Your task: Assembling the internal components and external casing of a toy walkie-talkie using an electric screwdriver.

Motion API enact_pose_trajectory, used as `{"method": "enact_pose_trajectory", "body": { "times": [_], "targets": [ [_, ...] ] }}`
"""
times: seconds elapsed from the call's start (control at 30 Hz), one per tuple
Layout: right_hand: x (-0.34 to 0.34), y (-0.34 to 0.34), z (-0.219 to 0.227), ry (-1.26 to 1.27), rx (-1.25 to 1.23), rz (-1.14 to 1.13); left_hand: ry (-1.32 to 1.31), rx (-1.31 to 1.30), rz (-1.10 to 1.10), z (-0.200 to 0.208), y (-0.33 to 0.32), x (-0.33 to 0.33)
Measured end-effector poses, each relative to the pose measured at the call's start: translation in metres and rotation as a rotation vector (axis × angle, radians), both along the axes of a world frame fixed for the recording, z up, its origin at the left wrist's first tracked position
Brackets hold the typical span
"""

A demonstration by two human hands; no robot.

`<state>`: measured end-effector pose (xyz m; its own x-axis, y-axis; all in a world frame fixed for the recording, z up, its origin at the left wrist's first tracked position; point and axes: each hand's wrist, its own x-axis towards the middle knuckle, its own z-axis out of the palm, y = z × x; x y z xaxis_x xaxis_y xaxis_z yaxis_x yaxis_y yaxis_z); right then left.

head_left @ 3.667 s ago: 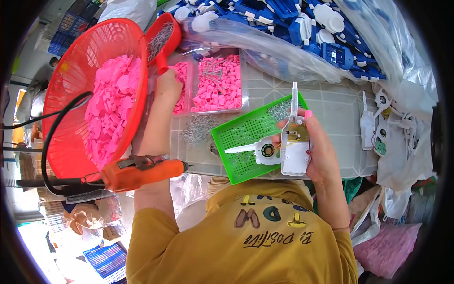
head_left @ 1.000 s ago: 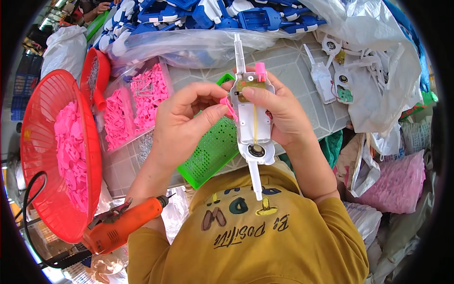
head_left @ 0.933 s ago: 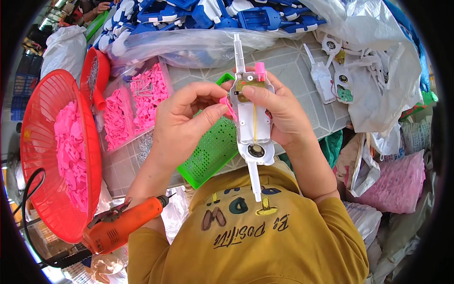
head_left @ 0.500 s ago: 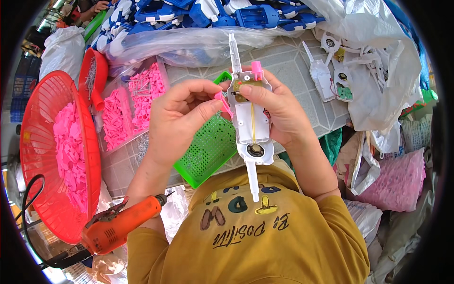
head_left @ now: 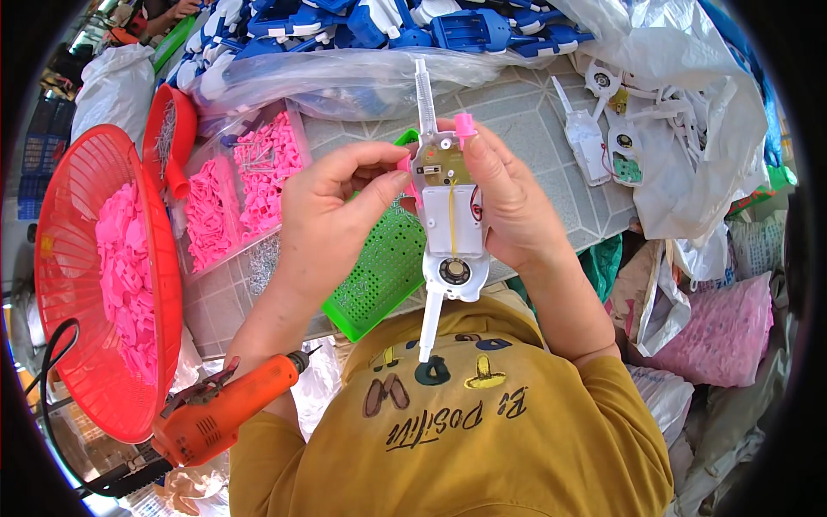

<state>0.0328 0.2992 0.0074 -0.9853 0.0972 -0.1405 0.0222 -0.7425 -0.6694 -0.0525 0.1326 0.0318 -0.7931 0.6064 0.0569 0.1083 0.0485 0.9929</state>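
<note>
My right hand [head_left: 517, 198] grips a white toy half-housing [head_left: 455, 226] by its right edge, thumb near a pink knob [head_left: 465, 127] at the top. Inside the housing show a circuit board [head_left: 443, 165], a yellow wire and a round speaker [head_left: 454, 270]. A long white stem sticks out at each end. Fingers of my left hand [head_left: 319, 215] are closed in a pinch on a small pink plastic part [head_left: 408, 184], held against the housing's left edge; fingertips partly hide it. Below the hands lies a green perforated basket [head_left: 379, 271] with small screws in it.
At left stand a red basket [head_left: 168, 345] of pink parts, a red scoop [head_left: 178, 177] of screws and a clear tray [head_left: 226, 250] of pink pieces. An orange electric screwdriver [head_left: 224, 412] hangs by my left forearm. Blue-white housings [head_left: 469, 31] pile up at the back; white assemblies [head_left: 587, 142] lie right.
My right thumb has slid off the circuit board toward the right edge. The housing has turned slightly, its lower stem swinging left. The pink part now sits closer along the housing's side.
</note>
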Motion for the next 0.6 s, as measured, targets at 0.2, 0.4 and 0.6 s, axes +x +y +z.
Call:
{"method": "enact_pose_trajectory", "body": {
  "times": [0.2,0.4,0.6],
  "targets": [
    [0.0016,-0.0046,0.0036,-0.003,0.044,-0.035,-0.108,0.001,-0.017,0.0068,0.0010,-0.0010],
    [0.0030,-0.0047,0.0042,-0.029,0.018,-0.025,-0.130,0.033,-0.054,0.0032,-0.0006,-0.0039],
    [0.0035,-0.0055,0.0016,-0.036,0.043,-0.003,-0.144,0.017,-0.057,0.0037,0.0005,-0.0045]
  ]
}}
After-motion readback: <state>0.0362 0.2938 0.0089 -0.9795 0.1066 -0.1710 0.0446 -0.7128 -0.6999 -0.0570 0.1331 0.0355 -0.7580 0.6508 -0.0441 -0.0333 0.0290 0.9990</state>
